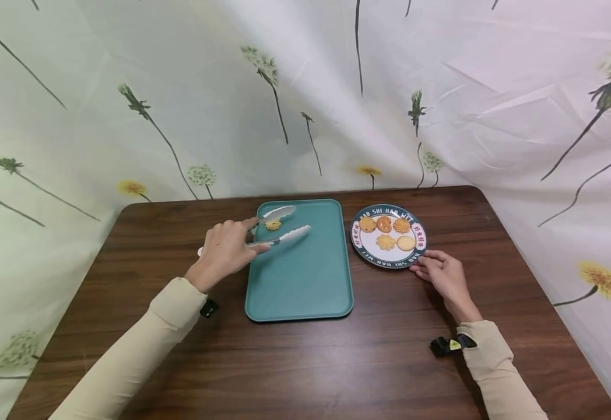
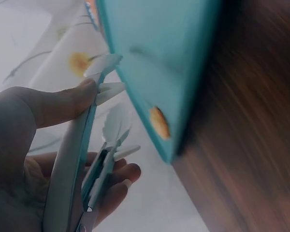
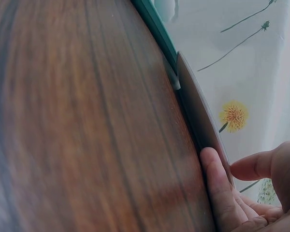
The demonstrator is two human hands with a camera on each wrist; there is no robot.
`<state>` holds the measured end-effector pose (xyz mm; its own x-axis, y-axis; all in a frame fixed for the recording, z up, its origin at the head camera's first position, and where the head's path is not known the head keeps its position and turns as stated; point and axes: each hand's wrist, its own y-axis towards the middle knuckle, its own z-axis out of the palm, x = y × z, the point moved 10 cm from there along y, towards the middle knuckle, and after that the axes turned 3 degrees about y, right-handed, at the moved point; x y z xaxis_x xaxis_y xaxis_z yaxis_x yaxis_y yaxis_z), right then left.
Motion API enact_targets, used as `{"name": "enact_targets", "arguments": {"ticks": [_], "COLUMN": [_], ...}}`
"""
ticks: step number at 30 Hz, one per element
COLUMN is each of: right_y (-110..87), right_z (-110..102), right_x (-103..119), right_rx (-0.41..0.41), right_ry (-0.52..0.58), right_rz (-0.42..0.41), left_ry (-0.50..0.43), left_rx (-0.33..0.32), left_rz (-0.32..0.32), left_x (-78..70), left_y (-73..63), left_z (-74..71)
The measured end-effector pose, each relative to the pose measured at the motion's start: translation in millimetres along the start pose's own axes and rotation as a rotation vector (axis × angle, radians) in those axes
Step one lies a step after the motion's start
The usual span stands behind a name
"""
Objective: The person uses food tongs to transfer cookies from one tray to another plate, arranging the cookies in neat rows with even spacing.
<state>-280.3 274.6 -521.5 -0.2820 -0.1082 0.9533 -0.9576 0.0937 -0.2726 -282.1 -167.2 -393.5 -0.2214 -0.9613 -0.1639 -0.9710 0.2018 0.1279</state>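
Note:
My left hand [image 1: 225,252] holds a pair of tongs [image 1: 296,234], thumb on one arm and fingers on the other, with the arms spread apart. Their pale scalloped tips reach over the far left of a teal tray [image 1: 300,286]. Between those tips, one small golden cookie [image 2: 159,123] lies on the tray near its corner. To the right of the tray, my right hand [image 1: 446,275] pinches the near right rim of a round plate [image 1: 374,249], thumb above and fingers beneath. Several cookies of different shapes, among them a flower-shaped cookie [image 1: 386,242], sit on the plate.
Tray and plate are side by side toward the back of a dark brown wooden table [image 1: 305,367]. Behind the table hangs a white cloth [image 1: 305,157] printed with dandelions. A black device [image 1: 444,346] is strapped to the right wrist.

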Motion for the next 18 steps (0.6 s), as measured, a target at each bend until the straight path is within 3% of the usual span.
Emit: {"name": "enact_targets", "arguments": {"ticks": [8,18], "right_y": [0.0,-1.3], "right_z": [-4,0], "right_x": [3,0], "right_rx": [-0.013,-0.014], "right_ry": [-0.01,-0.003], "right_rz": [-0.009,0.01], "left_ry": [0.034,0.049], "left_rx": [-0.007,0.036], "left_rz": [-0.037,-0.107], "left_x": [20.7,31.9], "left_y": [-0.5,-6.7], "left_z": [0.3,0.6]}}
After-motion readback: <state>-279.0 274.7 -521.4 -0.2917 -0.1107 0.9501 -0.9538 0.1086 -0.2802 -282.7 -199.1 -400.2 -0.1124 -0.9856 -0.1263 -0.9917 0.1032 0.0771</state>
